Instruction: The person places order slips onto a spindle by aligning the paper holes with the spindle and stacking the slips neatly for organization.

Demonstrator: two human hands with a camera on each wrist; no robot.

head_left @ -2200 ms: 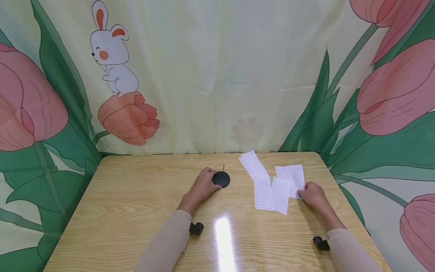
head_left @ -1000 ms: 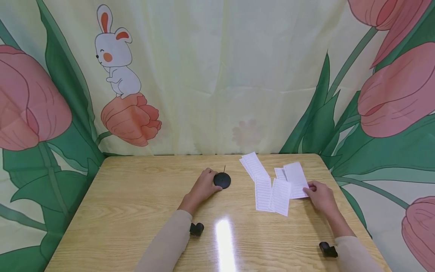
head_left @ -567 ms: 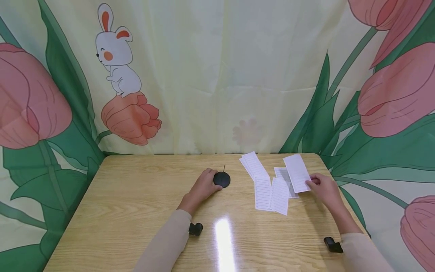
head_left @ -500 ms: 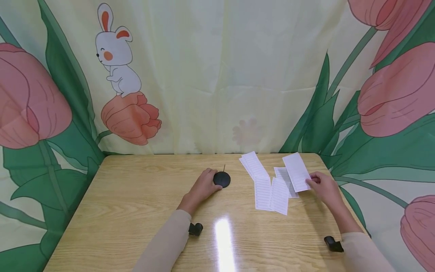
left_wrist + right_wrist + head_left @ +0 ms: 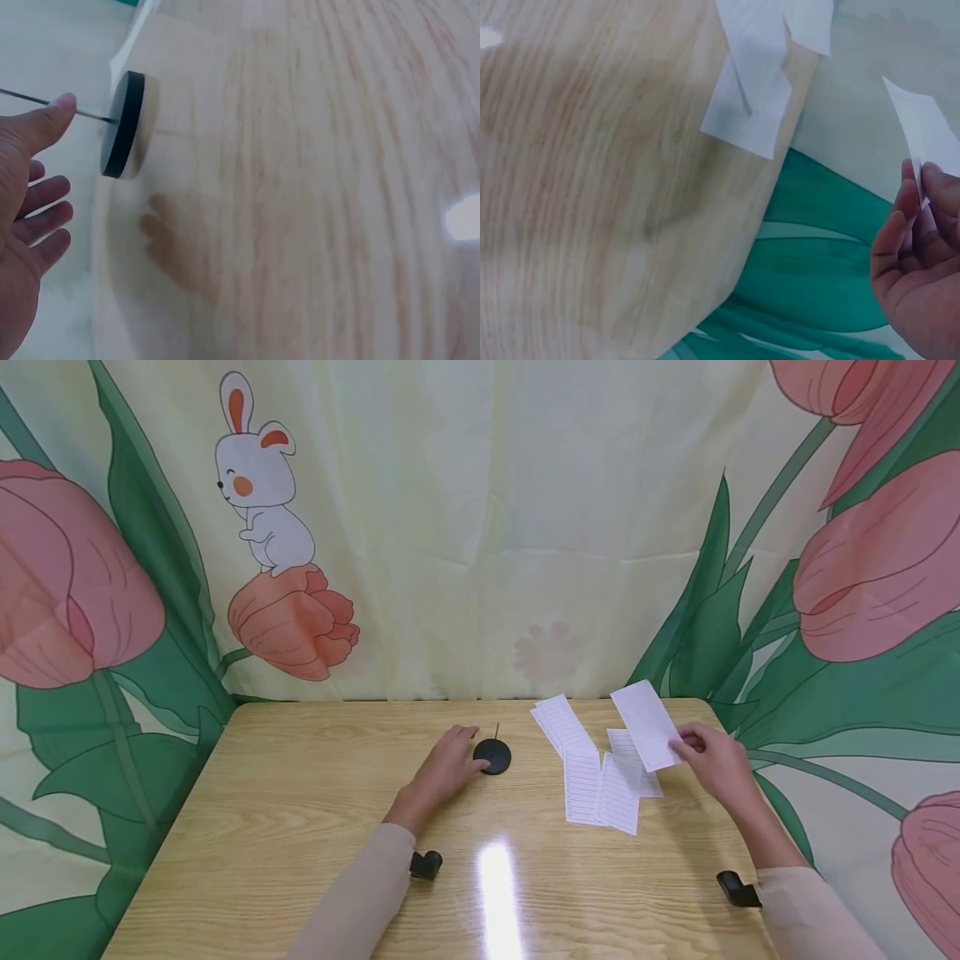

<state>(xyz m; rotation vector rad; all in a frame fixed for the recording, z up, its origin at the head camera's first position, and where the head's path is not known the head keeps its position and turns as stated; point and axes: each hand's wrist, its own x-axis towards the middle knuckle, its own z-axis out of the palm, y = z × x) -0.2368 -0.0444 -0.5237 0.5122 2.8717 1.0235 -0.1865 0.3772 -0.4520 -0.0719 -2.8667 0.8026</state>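
The left hand (image 5: 444, 767) has relaxed fingers, just beside the black round base (image 5: 495, 755) with thin upright rod (image 5: 497, 730), on the table's (image 5: 300, 827) far part. To the right, lined sheets (image 5: 582, 785) lie partly overlapped; over them, 1 raised white sheet (image 5: 643, 722) is pinched by the right hand (image 5: 716, 762).

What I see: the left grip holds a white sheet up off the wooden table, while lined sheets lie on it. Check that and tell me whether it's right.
Wrong grip: it is the right grip that holds the white sheet up off the wooden table, as the head view shows. The lined sheets do lie on it.
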